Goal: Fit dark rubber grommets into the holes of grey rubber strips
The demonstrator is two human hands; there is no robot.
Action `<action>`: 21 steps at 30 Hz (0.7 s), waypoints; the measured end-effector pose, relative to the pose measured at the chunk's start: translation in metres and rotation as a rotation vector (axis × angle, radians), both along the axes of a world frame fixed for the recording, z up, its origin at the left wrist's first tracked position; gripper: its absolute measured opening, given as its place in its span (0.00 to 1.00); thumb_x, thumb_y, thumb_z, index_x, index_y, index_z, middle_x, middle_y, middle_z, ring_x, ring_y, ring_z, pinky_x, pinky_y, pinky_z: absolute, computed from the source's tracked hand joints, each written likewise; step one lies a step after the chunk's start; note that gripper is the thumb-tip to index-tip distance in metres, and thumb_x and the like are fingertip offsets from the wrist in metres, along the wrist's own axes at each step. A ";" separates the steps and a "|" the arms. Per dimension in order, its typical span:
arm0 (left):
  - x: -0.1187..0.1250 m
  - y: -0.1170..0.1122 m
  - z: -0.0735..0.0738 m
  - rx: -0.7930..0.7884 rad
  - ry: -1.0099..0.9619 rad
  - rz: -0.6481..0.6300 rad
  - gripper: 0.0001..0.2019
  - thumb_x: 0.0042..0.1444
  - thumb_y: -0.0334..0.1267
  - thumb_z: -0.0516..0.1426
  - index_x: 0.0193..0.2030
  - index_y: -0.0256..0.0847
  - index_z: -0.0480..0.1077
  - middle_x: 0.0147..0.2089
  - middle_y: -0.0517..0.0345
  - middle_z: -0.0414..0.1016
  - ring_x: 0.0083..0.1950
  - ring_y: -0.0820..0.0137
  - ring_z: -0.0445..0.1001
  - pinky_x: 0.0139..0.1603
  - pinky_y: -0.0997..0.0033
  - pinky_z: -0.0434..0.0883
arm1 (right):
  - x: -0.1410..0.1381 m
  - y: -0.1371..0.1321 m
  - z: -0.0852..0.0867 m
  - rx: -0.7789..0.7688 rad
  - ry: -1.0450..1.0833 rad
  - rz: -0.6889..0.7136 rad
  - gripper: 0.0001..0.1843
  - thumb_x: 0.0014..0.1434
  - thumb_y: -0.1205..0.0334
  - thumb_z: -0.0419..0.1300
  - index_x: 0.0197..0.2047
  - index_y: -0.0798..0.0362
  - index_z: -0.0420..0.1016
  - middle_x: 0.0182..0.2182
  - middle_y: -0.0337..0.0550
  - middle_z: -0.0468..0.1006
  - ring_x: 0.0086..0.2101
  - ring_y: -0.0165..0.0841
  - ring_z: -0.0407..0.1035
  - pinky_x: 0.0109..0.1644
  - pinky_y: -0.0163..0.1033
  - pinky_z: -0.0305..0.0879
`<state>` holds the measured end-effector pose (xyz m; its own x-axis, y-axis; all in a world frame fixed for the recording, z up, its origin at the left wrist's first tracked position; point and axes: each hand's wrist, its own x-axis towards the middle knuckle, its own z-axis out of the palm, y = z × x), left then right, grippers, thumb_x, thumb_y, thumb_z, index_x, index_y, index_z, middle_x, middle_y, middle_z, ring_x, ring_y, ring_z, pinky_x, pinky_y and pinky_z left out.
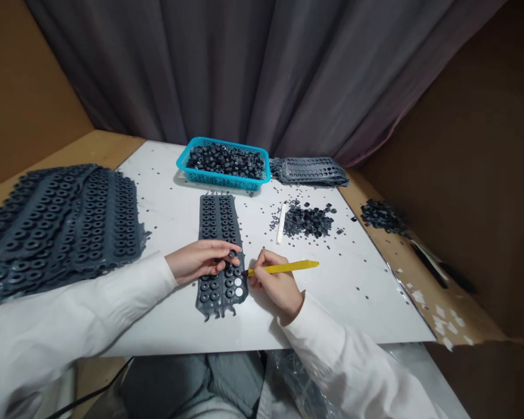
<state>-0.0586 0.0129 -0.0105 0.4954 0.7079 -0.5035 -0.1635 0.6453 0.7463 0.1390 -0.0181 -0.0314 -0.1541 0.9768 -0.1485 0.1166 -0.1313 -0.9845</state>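
Observation:
A dark grey rubber strip (219,224) full of round rings lies lengthwise on the white board (367,302); a few holes near its close end show white. My left hand (198,260) rests on the strip with its fingers pinched round a small black ring (232,254). My right hand (276,286) grips a yellow pen-like tool (288,267), whose dark tip touches the strip's right edge.
A blue basket (223,178) of black rings stands at the back. Beside it lies a stack of emptied strips (310,170). A big pile of full strips (56,221) fills the left. Loose scraps (308,221), a white stick (282,222), another ring heap (382,214) and dark tools (436,269) lie right.

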 end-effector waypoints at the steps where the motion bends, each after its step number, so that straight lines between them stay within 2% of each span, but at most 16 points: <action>1: 0.000 0.000 0.000 -0.005 -0.003 0.006 0.11 0.52 0.32 0.59 0.44 0.34 0.73 0.37 0.49 0.77 0.25 0.81 0.64 0.24 0.83 0.62 | 0.000 0.001 0.000 -0.004 0.000 -0.001 0.06 0.44 0.70 0.53 0.21 0.51 0.60 0.13 0.33 0.71 0.15 0.26 0.63 0.20 0.30 0.59; 4: 0.000 0.000 0.002 -0.040 -0.004 0.039 0.08 0.56 0.33 0.56 0.41 0.32 0.73 0.34 0.49 0.76 0.24 0.80 0.65 0.23 0.83 0.63 | -0.001 0.003 0.002 -0.035 0.014 0.006 0.06 0.44 0.70 0.53 0.20 0.51 0.59 0.13 0.33 0.70 0.15 0.26 0.62 0.19 0.29 0.58; 7: 0.002 0.002 0.006 -0.057 -0.028 0.064 0.09 0.57 0.37 0.54 0.31 0.33 0.68 0.27 0.54 0.72 0.23 0.79 0.67 0.22 0.82 0.65 | -0.002 0.005 0.004 -0.072 0.039 0.022 0.07 0.43 0.70 0.52 0.19 0.51 0.58 0.13 0.33 0.70 0.14 0.26 0.61 0.17 0.29 0.58; 11: 0.008 0.006 0.012 0.068 0.078 0.007 0.08 0.51 0.36 0.58 0.27 0.36 0.62 0.25 0.61 0.68 0.24 0.78 0.67 0.22 0.82 0.65 | -0.002 0.005 0.004 -0.047 0.018 0.025 0.07 0.44 0.70 0.53 0.19 0.51 0.58 0.13 0.32 0.70 0.14 0.26 0.61 0.18 0.29 0.57; 14: 0.016 0.010 0.015 0.228 0.230 -0.082 0.11 0.44 0.29 0.58 0.25 0.39 0.56 0.24 0.64 0.68 0.25 0.77 0.67 0.22 0.81 0.64 | -0.001 0.004 0.004 -0.015 -0.010 0.016 0.08 0.44 0.70 0.53 0.19 0.51 0.58 0.12 0.32 0.70 0.14 0.25 0.61 0.18 0.29 0.56; 16: 0.020 0.012 0.015 0.372 0.299 -0.156 0.11 0.41 0.29 0.58 0.25 0.40 0.55 0.25 0.65 0.68 0.24 0.77 0.66 0.23 0.79 0.64 | -0.001 0.004 0.003 -0.004 -0.027 0.014 0.08 0.44 0.71 0.52 0.19 0.51 0.58 0.12 0.32 0.70 0.14 0.26 0.62 0.19 0.29 0.57; 21: 0.023 0.016 0.013 0.882 0.612 -0.407 0.07 0.41 0.33 0.61 0.27 0.36 0.66 0.27 0.63 0.66 0.25 0.77 0.63 0.25 0.78 0.63 | 0.000 0.004 0.000 0.010 -0.056 0.025 0.08 0.44 0.70 0.53 0.19 0.51 0.58 0.13 0.32 0.70 0.15 0.26 0.62 0.21 0.30 0.58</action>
